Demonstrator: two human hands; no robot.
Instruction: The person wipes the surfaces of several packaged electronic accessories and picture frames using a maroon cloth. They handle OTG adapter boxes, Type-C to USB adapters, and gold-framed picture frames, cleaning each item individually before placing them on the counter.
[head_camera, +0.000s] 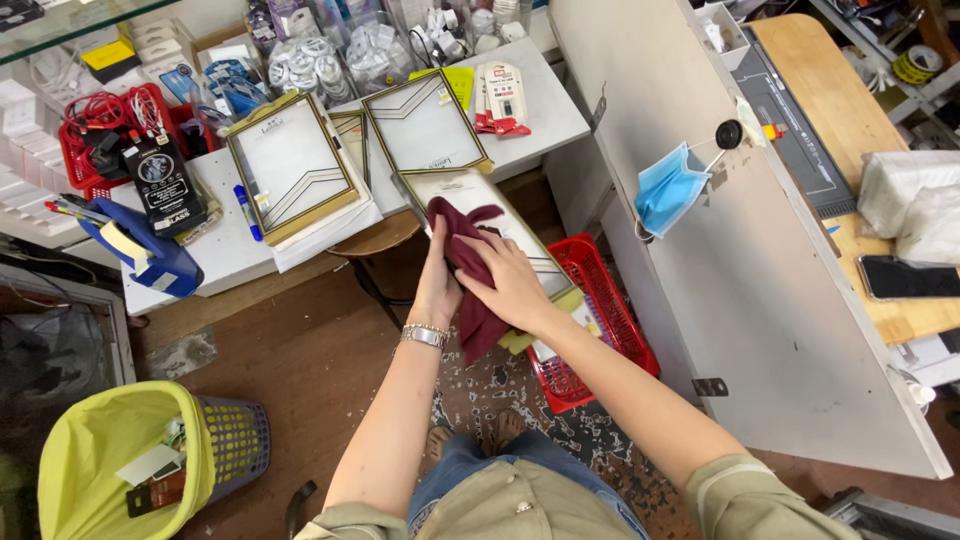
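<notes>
L hand (437, 285) + R hand (512, 280) grips clamped on soft maroon cloth (470, 270) | over flat gold-edged box (500, 225)

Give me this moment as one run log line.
left hand: holds flat box | right hand: presses maroon cloth on box

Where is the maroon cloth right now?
In the head view, centre frame: the maroon cloth is pressed by the right hand onto a flat white box that the left hand steadies, above the red basket.
</notes>
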